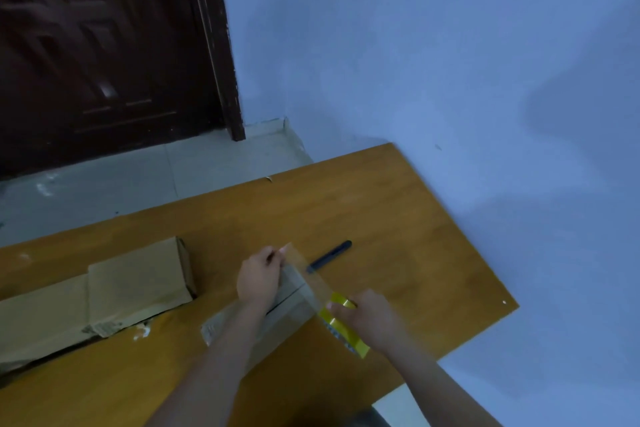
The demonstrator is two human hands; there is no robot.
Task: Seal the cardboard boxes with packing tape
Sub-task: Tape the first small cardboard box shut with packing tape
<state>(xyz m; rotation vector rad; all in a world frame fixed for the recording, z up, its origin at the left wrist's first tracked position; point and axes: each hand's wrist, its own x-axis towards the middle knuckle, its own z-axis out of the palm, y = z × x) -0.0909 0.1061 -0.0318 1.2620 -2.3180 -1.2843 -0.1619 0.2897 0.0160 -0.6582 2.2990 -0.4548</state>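
A small cardboard box [277, 319] lies on the wooden table [398, 218] under my arms, its top seam showing as a dark line. My left hand [259, 277] pinches the free end of a clear tape strip [304, 274] above the box's far end. The strip stretches back to a yellow tape roll [341, 326], which my right hand [370, 319] grips at the box's right side. A longer cardboard box [104, 295] lies to the left on the table.
A black utility knife [330, 256] lies on the table just beyond the tape strip. A blue wall runs along the table's right edge. A dark wooden door [104, 45] and pale floor tiles are at the far left.
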